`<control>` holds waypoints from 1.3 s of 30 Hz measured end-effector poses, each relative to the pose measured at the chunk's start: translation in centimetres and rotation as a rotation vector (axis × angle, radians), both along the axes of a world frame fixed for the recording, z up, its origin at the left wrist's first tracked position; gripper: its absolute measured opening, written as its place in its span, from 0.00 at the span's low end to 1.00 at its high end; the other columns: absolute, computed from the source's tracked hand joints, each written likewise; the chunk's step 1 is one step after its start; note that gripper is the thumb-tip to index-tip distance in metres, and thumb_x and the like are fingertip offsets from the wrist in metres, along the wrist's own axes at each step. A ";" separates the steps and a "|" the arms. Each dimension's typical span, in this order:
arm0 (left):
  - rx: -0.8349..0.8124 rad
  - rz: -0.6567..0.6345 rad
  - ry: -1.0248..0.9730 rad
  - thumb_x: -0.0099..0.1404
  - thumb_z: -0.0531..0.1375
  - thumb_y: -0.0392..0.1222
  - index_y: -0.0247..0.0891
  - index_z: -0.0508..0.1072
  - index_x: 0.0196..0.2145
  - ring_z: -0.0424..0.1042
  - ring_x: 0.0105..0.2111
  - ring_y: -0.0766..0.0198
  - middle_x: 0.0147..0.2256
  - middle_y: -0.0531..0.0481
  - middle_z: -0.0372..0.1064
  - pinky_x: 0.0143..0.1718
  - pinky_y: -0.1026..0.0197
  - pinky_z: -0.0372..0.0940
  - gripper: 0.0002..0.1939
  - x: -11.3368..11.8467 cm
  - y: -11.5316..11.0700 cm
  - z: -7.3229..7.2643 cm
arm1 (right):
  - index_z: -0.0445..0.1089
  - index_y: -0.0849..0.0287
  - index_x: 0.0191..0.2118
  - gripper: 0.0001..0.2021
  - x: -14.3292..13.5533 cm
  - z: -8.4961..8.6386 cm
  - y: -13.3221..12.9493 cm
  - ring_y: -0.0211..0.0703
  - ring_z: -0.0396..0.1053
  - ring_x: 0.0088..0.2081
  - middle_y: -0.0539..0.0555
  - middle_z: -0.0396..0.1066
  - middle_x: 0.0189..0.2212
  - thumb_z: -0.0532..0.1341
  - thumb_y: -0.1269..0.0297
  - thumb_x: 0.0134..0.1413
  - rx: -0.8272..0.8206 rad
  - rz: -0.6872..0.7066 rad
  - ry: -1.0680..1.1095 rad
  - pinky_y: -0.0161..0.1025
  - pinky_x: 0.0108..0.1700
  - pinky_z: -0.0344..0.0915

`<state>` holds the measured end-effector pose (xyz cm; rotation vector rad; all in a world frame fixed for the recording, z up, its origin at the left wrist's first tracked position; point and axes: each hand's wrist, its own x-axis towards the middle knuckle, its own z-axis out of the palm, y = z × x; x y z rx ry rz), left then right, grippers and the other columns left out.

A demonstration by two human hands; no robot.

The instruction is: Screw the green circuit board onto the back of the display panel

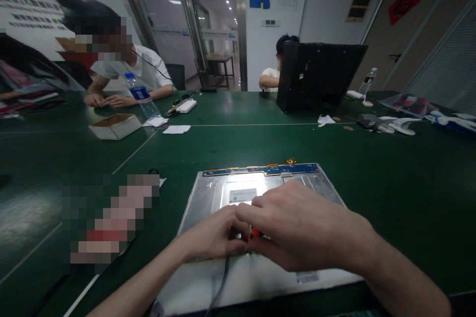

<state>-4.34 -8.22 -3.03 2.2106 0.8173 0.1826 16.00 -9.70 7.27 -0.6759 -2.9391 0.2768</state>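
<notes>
A silver metal display panel (201,203) lies back side up on the green table, with a blue circuit strip (241,171) along its far edge. Over its near part my two hands meet. My right hand (301,228) is closed, its thumb and fingers pinched around a small red object (255,233) that is mostly hidden. Touching it from the other side, my left hand (217,230) is closed too; what its fingertips hold is not visible. A dark cable (223,282) runs from under my left hand toward me, across a pale surface (267,282).
At left lies a blurred-out badge-like card (119,218) with a strap. Farther back are an open carton (115,126), a water bottle (143,96), papers (176,130) and a large black casing (322,77). Two people sit across the table; clutter (386,123) lies far right.
</notes>
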 end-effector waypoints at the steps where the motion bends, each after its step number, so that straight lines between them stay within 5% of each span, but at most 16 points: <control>1: -0.003 -0.003 -0.005 0.58 0.59 0.36 0.35 0.75 0.31 0.69 0.32 0.59 0.32 0.49 0.72 0.33 0.63 0.62 0.05 0.0 0.0 0.0 | 0.63 0.59 0.42 0.10 0.0 0.0 0.0 0.38 0.60 0.26 0.52 0.70 0.31 0.57 0.62 0.56 -0.008 0.004 0.003 0.37 0.24 0.47; 6: 0.018 -0.004 0.016 0.59 0.59 0.37 0.34 0.75 0.31 0.69 0.34 0.58 0.32 0.49 0.73 0.32 0.65 0.61 0.06 0.0 -0.1 0.1 | 0.62 0.60 0.41 0.13 0.1 0.2 -0.1 0.37 0.58 0.26 0.52 0.68 0.32 0.61 0.65 0.48 -0.041 0.031 0.007 0.36 0.23 0.49; 16: 0.002 0.011 0.035 0.57 0.59 0.36 0.35 0.75 0.29 0.69 0.33 0.58 0.30 0.49 0.72 0.32 0.64 0.61 0.05 -0.1 -0.1 0.1 | 0.64 0.59 0.40 0.06 -0.1 -0.1 0.0 0.38 0.61 0.26 0.51 0.70 0.29 0.55 0.63 0.59 0.019 -0.021 0.008 0.38 0.24 0.47; 24: -0.001 0.011 0.040 0.60 0.58 0.38 0.34 0.75 0.31 0.69 0.34 0.59 0.32 0.48 0.72 0.32 0.65 0.61 0.07 0.0 -0.2 0.1 | 0.63 0.60 0.40 0.12 0.0 0.3 -0.1 0.37 0.58 0.26 0.52 0.68 0.31 0.61 0.65 0.48 -0.023 0.032 -0.003 0.36 0.22 0.49; 33: -0.031 0.026 0.029 0.57 0.59 0.37 0.35 0.76 0.30 0.70 0.34 0.58 0.31 0.49 0.73 0.32 0.64 0.62 0.06 0.0 -0.1 0.2 | 0.65 0.59 0.41 0.08 -0.1 0.0 0.0 0.38 0.63 0.26 0.51 0.71 0.29 0.56 0.62 0.59 0.005 -0.015 0.003 0.38 0.24 0.49; 39: -0.074 0.034 0.042 0.58 0.58 0.36 0.36 0.76 0.33 0.70 0.34 0.58 0.32 0.50 0.74 0.34 0.64 0.63 0.07 0.0 -0.3 0.3 | 0.63 0.61 0.41 0.11 0.0 0.1 -0.1 0.37 0.59 0.26 0.52 0.69 0.31 0.59 0.63 0.51 -0.064 0.045 0.023 0.36 0.23 0.50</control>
